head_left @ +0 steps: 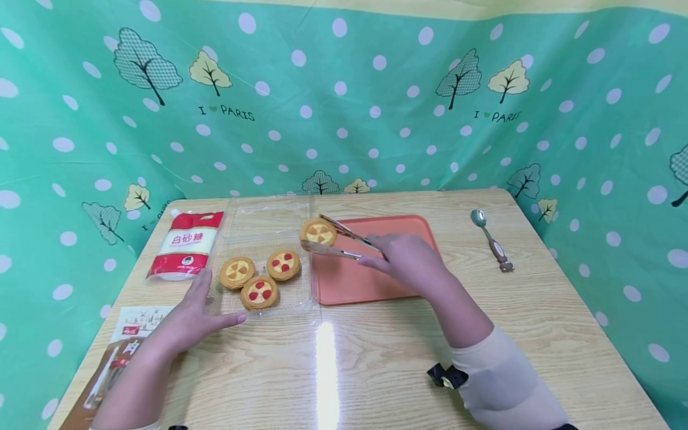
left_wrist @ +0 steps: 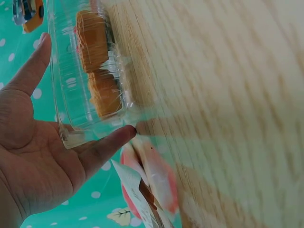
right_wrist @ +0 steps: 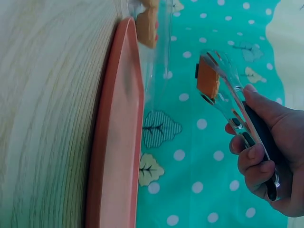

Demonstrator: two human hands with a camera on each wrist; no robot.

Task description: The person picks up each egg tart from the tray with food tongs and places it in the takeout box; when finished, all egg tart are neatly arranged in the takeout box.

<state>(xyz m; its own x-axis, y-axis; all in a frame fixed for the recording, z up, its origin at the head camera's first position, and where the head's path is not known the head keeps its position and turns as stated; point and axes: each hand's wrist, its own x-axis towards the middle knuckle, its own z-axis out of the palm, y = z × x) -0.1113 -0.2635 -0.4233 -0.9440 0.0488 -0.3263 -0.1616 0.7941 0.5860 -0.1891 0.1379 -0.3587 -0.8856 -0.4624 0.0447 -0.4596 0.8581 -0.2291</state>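
My right hand point(head_left: 405, 263) grips metal tongs point(right_wrist: 247, 114) with its fingers curled round the handles. A round tart point(head_left: 321, 232) is pinched between the tong tips, held up near the inner edge of the pink tray point(head_left: 371, 292). In a clear plastic box point(head_left: 292, 298) sit two tarts with red pieces on top point(head_left: 260, 292) and one with a yellow-brown wedge pattern point(head_left: 236, 273). At the box's near left corner is my left hand point(head_left: 188, 319), thumb and fingers spread along its sides. The left wrist view shows that hand point(left_wrist: 47, 156) beside the box wall.
A red and white sugar bag point(head_left: 185, 245) lies behind the left hand. A brown printed packet point(head_left: 102, 382) is partly under the left forearm. A spoon point(head_left: 491, 242) with a brown handle lies right of the tray. Patterned green cloth point(head_left: 344, 143) hangs around the table.
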